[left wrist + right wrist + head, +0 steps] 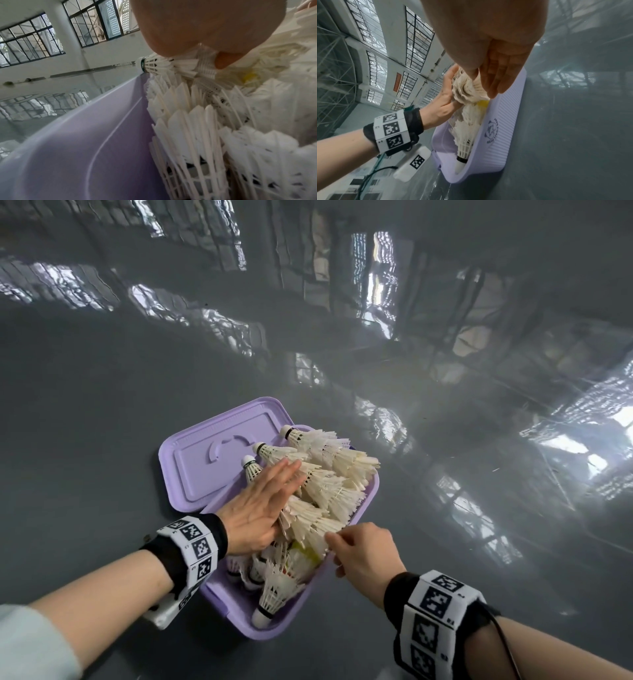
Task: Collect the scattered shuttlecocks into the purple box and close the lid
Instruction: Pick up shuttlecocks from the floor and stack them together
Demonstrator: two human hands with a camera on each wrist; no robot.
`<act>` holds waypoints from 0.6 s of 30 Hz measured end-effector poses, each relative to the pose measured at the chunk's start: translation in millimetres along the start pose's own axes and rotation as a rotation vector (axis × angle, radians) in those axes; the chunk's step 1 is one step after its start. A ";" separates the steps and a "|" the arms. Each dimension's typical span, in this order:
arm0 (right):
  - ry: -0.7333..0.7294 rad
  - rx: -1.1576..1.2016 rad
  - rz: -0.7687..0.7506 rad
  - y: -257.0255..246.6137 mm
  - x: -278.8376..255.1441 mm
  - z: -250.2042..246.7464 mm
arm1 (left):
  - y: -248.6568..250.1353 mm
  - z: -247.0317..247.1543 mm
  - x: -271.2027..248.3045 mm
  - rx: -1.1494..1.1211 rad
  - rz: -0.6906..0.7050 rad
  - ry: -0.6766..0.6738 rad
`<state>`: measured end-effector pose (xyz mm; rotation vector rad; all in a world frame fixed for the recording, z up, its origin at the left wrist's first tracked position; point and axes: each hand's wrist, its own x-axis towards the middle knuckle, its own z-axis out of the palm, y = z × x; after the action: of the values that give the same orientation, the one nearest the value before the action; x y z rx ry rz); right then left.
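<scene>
The purple box (372, 491) lies in the middle of the head view with its lid (212, 460) swung flat to the far left. Several white feather shuttlecocks (329, 484) are heaped in it, rising above the rim. My left hand (263, 501) lies flat on the heap's left side, fingers straight, pressing on the feathers. My right hand (363, 553) is at the heap's near right edge. In the right wrist view its thumb and fingers (496, 81) pinch the feathers of one shuttlecock (467, 92). Something yellow (308, 553) shows among the feathers.
The box stands on a glossy grey surface (445, 542) that mirrors large windows. No loose shuttlecock is visible on it around the box. Both wrists wear marker bands, and a white camera unit (412, 166) hangs under the left wrist.
</scene>
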<state>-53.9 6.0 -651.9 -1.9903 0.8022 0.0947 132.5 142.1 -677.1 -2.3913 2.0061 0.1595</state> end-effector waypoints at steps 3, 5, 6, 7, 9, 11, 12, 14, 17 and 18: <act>-0.083 -0.073 0.007 1.0 -1.2 4.7 | 0.6 0.1 -2.8 0.018 -0.004 -0.050; -0.163 -0.074 0.008 0.1 -4.7 4.6 | 1.7 -3.6 -4.6 0.034 -0.016 -0.044; -0.204 -0.053 0.014 -1.2 -5.2 3.5 | 1.4 -5.8 -5.6 0.038 -0.028 -0.038; -0.236 -0.023 0.025 -2.0 -6.9 1.2 | 2.4 -7.8 -7.2 0.042 -0.033 -0.032; -0.268 0.003 0.042 -3.2 -10.0 -4.6 | 4.9 -12.9 -10.6 0.042 -0.026 -0.017; -0.275 -0.026 0.069 -3.6 -11.9 -10.3 | 6.6 -18.6 -14.5 0.006 -0.017 -0.005; -0.281 -0.036 0.086 -2.6 -13.4 -14.0 | 8.7 -22.2 -16.7 -0.020 -0.018 0.002; -0.299 -0.040 0.115 -0.9 -15.9 -24.9 | 13.3 -30.6 -20.2 -0.084 -0.022 0.042; -0.252 -0.028 0.131 -0.7 -17.0 -53.3 | 24.7 -51.8 -19.0 -0.157 -0.029 0.156; -0.224 -0.021 0.130 0.0 -17.5 -67.0 | 30.6 -62.0 -14.7 -0.184 -0.021 0.201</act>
<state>-84.3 -39.0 -609.0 -1.9048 0.7865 0.3961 104.1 146.4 -612.5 -2.6363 2.1350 0.1121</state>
